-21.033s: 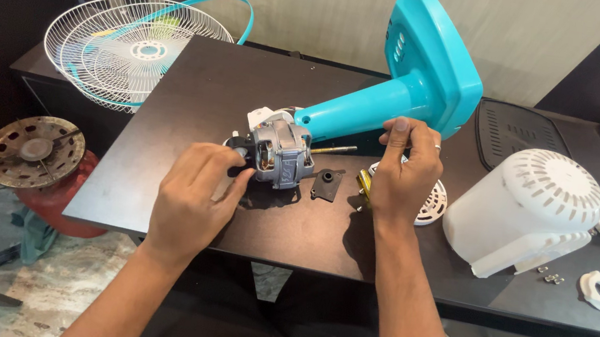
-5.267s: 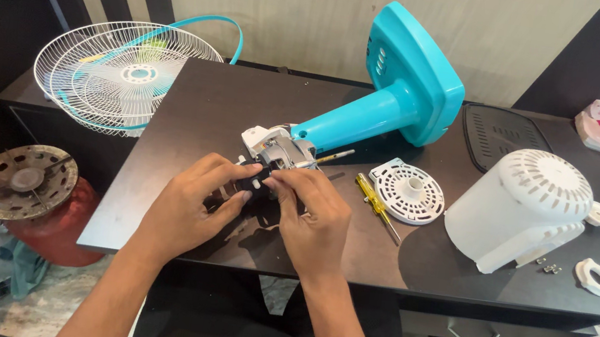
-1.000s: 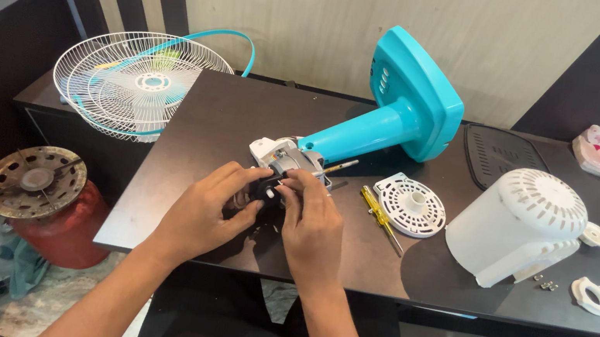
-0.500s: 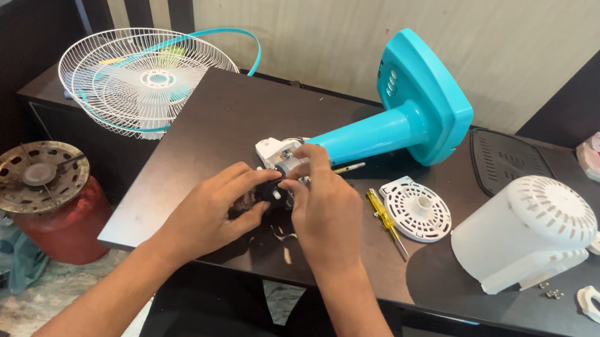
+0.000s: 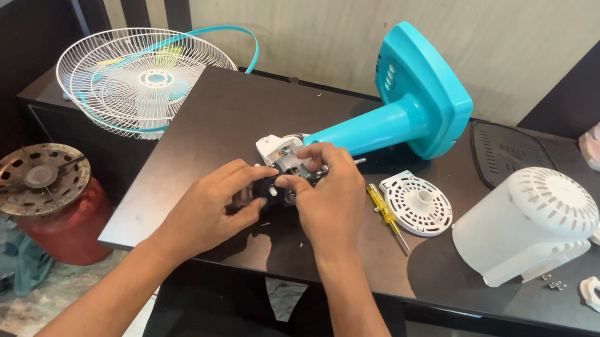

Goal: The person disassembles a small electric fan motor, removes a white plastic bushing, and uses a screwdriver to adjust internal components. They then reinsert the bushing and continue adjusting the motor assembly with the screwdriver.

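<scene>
Both hands work on a fan motor (image 5: 286, 165) lying on a dark desk (image 5: 230, 112), at the end of the turquoise fan stand (image 5: 401, 116). The left hand (image 5: 212, 207) grips its dark underside; the right hand (image 5: 327, 196) pinches its front. A yellow screwdriver (image 5: 386, 213) lies just beside a white round cover (image 5: 416, 202).

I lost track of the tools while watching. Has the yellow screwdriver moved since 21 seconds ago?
Yes. The yellow screwdriver now lies on the table beside the round white vented disc; earlier the right hand covered that spot.
</scene>
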